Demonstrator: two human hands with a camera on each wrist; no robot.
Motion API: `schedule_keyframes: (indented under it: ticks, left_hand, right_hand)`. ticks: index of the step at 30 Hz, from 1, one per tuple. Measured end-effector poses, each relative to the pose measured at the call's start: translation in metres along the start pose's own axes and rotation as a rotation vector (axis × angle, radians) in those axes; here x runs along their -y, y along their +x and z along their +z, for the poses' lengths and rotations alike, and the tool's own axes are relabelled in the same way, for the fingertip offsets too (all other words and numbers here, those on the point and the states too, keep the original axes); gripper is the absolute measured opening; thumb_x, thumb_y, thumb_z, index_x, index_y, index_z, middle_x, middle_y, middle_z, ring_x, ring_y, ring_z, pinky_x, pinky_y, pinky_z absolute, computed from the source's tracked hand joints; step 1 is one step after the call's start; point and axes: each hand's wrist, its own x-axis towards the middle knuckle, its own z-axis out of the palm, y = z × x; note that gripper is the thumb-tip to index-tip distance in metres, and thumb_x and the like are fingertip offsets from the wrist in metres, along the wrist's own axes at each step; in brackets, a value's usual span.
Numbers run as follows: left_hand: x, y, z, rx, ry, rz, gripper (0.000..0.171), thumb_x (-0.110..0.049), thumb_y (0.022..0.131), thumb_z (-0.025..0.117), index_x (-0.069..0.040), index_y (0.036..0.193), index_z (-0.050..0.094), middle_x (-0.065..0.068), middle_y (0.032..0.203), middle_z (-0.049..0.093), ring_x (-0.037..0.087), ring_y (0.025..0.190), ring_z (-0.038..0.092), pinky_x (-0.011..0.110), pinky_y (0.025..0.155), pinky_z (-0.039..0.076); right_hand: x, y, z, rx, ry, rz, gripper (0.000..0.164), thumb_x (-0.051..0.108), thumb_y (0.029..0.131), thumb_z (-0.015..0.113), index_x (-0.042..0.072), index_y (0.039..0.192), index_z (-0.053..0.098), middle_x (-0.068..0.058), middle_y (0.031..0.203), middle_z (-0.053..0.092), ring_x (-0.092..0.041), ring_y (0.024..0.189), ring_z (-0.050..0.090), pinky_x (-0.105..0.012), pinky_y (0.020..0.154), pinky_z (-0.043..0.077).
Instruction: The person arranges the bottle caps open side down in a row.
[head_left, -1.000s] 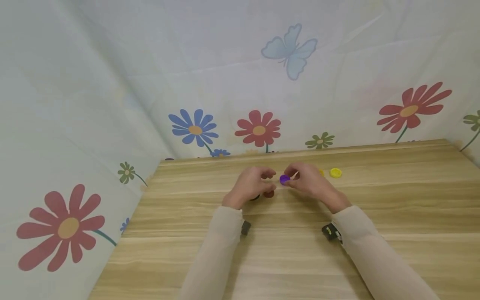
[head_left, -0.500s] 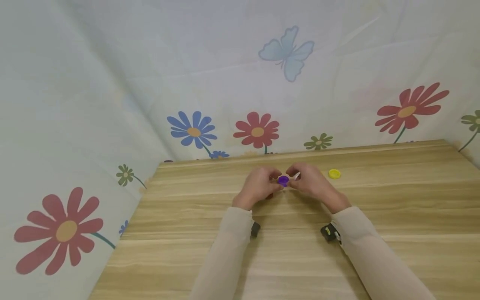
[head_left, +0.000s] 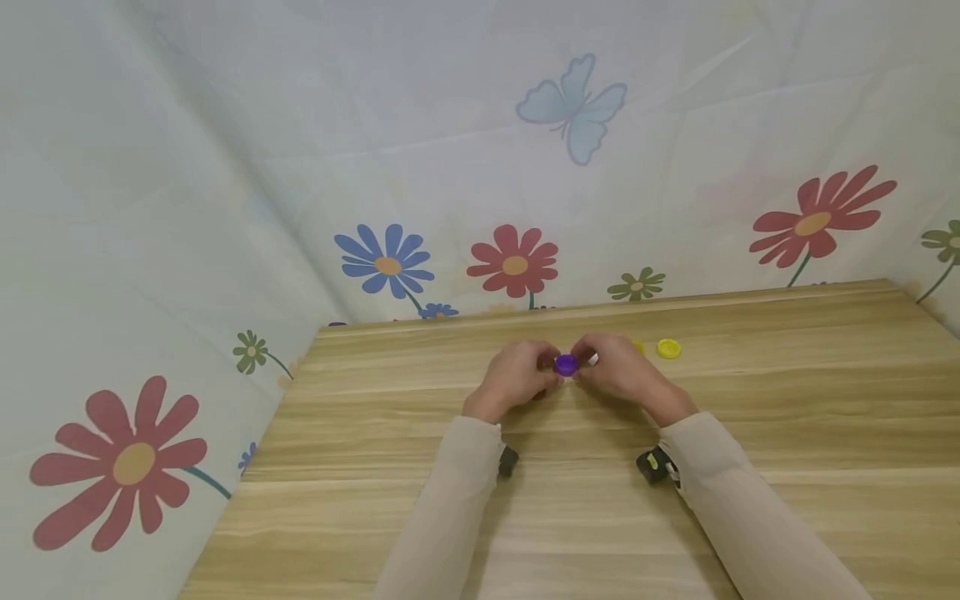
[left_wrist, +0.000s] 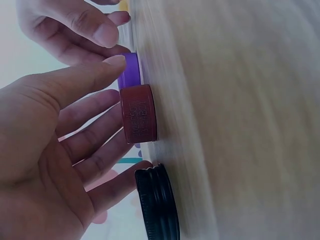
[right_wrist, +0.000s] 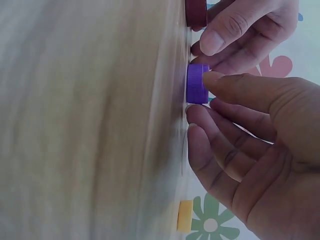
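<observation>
A purple bottle cap [head_left: 566, 365] sits at the tabletop between both hands. My right hand [head_left: 618, 367] pinches it from the right; in the right wrist view the thumb touches the purple cap [right_wrist: 197, 83] with the forefinger close beneath. My left hand [head_left: 517, 371] is at the cap's left side, its fingers loosely spread and the fingertips close to the rim; actual contact is hard to tell. Beside the left fingers stand a maroon cap [left_wrist: 138, 114] and a black ridged cap [left_wrist: 157, 202], both mostly hidden in the head view.
Right of the right hand lies a yellow cap [head_left: 669, 348]; another yellow-orange cap [head_left: 639, 347] is partly hidden behind that hand. The wooden table [head_left: 585, 517] ends at a white flower-printed cloth [head_left: 450, 167] behind and at the left.
My left hand has moved right, up to the purple cap and past the maroon and black caps. The right hand stays at the purple cap, which has shifted slightly left and nearer.
</observation>
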Motion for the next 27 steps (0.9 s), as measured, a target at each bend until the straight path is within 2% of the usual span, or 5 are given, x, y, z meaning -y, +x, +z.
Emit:
schedule_keyframes:
  ticks: [4, 10, 18, 27]
  left_hand:
    - [0.0002, -0.0008, 0.0006, -0.007, 0.015, 0.009, 0.032, -0.019, 0.096, 0.081, -0.008, 0.126, 0.076, 0.002, 0.107, 0.076, 0.014, 0.087, 0.064, 0.03, 0.086, 0.054]
    - [0.0006, -0.0024, 0.0014, -0.007, 0.028, 0.035, 0.028, -0.016, 0.096, 0.081, -0.008, 0.123, 0.078, 0.002, 0.106, 0.077, 0.014, 0.09, 0.065, 0.03, 0.088, 0.054]
    - [0.0005, -0.0036, 0.0024, 0.005, 0.021, 0.04, 0.027, -0.015, 0.097, 0.08, -0.009, 0.124, 0.078, 0.001, 0.107, 0.078, 0.013, 0.094, 0.067, 0.029, 0.091, 0.055]
    - [0.0011, -0.0046, 0.0001, -0.01, 0.007, 0.058, 0.028, -0.013, 0.097, 0.079, -0.01, 0.125, 0.078, 0.001, 0.114, 0.077, 0.014, 0.103, 0.068, 0.032, 0.097, 0.054]
  right_hand:
    - [0.0004, 0.0003, 0.0011, 0.009, -0.002, 0.002, 0.025, 0.001, 0.094, 0.074, -0.006, 0.118, 0.072, -0.02, 0.112, 0.074, -0.036, 0.107, 0.069, -0.054, 0.099, 0.054]
    - [0.002, 0.0006, 0.0036, 0.021, -0.005, 0.011, 0.028, 0.001, 0.094, 0.075, -0.008, 0.12, 0.07, -0.019, 0.108, 0.074, -0.033, 0.102, 0.068, -0.052, 0.096, 0.055]
    - [0.0027, 0.0003, 0.0066, 0.026, -0.009, 0.001, 0.027, 0.0, 0.093, 0.077, -0.008, 0.117, 0.071, -0.016, 0.102, 0.074, -0.029, 0.096, 0.067, -0.048, 0.091, 0.056]
    - [0.0034, -0.0005, 0.0041, 0.025, 0.017, -0.008, 0.026, 0.004, 0.093, 0.077, -0.007, 0.117, 0.072, -0.015, 0.102, 0.073, -0.029, 0.095, 0.066, -0.047, 0.088, 0.056]
